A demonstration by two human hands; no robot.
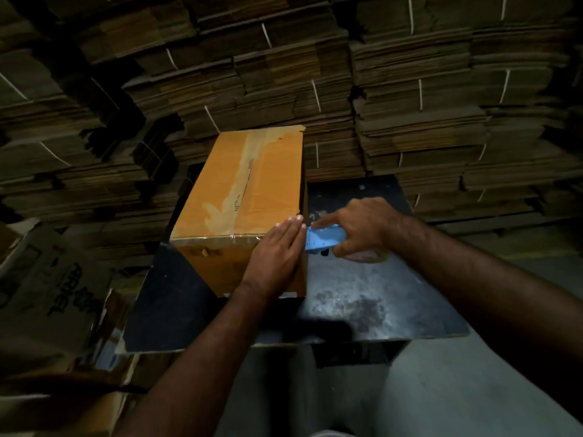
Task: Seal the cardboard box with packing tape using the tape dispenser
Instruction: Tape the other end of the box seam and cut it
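Bundled flat cardboard stacks (pixel 410 105) wall behind dark scuffed counter (pixel 362 294). Printed carton (pixel 47 294) left of box. Closed cardboard box (pixel 239 197) on counter, contents hidden, glossy tape along top seam and near edge. Left hand (pixel 274 253) flat, fingers extended, pressing box's near right corner. Right of box, right hand (pixel 359 228) gripping blue tape dispenser (pixel 321 239), touching box corner.

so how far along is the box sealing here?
Done: a tape strip already runs along the top seam of the cardboard box. In hand: the left hand lies flat on the box's near right corner, where clear tape crosses the near top edge, while the right hand grips the blue tape dispenser just off that corner. Left: cutting the tape; other sides can't be judged.
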